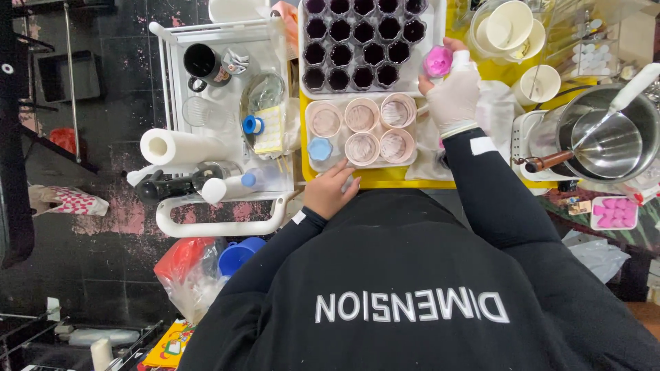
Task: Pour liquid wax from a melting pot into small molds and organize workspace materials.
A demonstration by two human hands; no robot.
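A: What's the biggest thing on the bench?

B: The yellow tray (385, 180), running under nearly everything. On its far part sits a white mould tray (302, 62) full of dark purple cups. To the right stands a steel pot (643, 148) with a ladle resting inside it.

A: And to the left?

B: A white wire trolley (213, 227) carrying a roll of paper towel (180, 146), a black mug (203, 62) and a few bottles.

A: What's nearer to the person?

B: A group of five round pinkish cups (361, 117) on the near part of the tray, with a small blue piece (320, 149) just beside them.

A: Where are the hands?

B: The right hand (454, 96), in a white glove, is raised over the tray's right part, beside the mould tray. Its fingers are closed around a small pink mould (438, 62), held at the fingertips.

A: And the other?

B: The left hand (330, 192) is bare. It rests at the tray's near edge, just below the blue piece, fingers loosely together and curled, holding nothing that I can see.
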